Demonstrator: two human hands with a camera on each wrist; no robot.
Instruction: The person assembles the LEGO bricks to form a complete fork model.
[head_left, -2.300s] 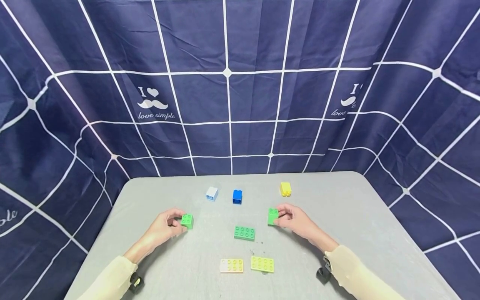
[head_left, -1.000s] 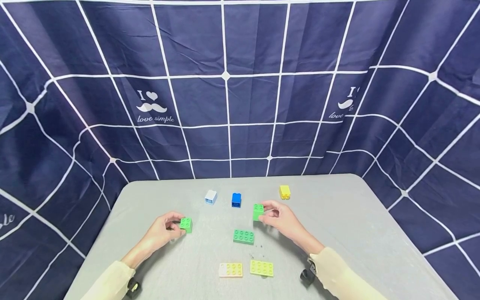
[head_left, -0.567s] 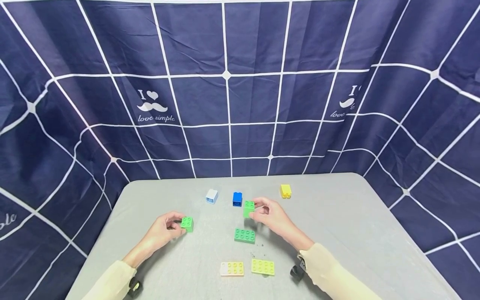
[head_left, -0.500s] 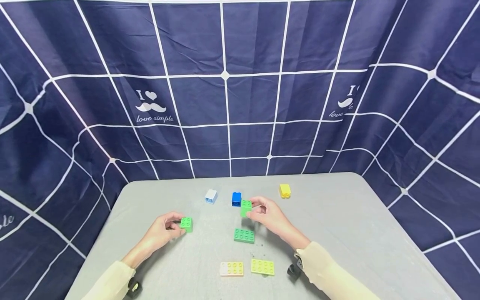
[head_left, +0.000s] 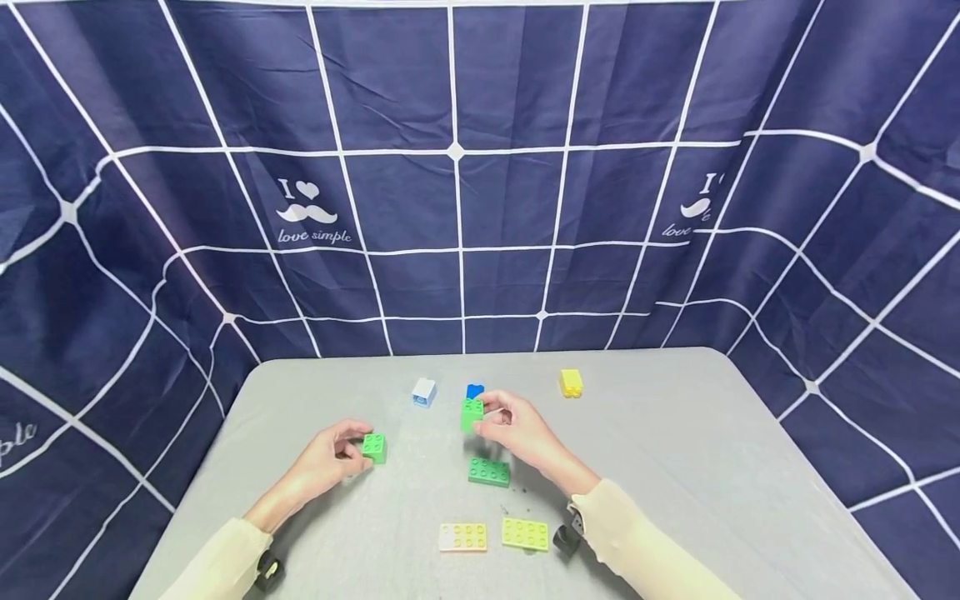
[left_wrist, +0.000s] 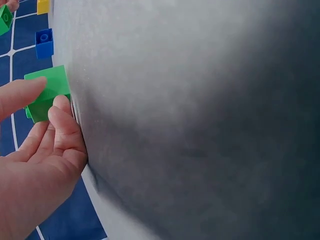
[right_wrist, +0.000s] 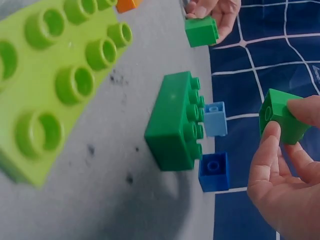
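My left hand (head_left: 322, 461) pinches a small green two-by-two toy brick (head_left: 374, 448) between thumb and fingers at the table's left side; the left wrist view shows the thumb across this brick (left_wrist: 56, 79). Another green two-by-two brick (head_left: 471, 416) is held by my right hand (head_left: 522, 432) above the table's middle, studs up. In the head view it partly covers a dark blue brick (head_left: 475, 390). The right wrist view shows the raised brick (right_wrist: 273, 104) in the fingertips. Below it on the table lies a darker green two-by-four brick (head_left: 489, 472).
On the grey table (head_left: 660, 433), a light blue brick (head_left: 423, 392) and a yellow brick (head_left: 571, 382) stand at the back. Nearer the front lie a pale orange two-by-four brick (head_left: 462, 537) and a lime two-by-four brick (head_left: 525, 534). Behind hangs a navy checked curtain (head_left: 405, 200).
My right hand has carried its green brick leftward from the right side to the middle, now before the blue brick. The left hand and its brick have stayed in place.
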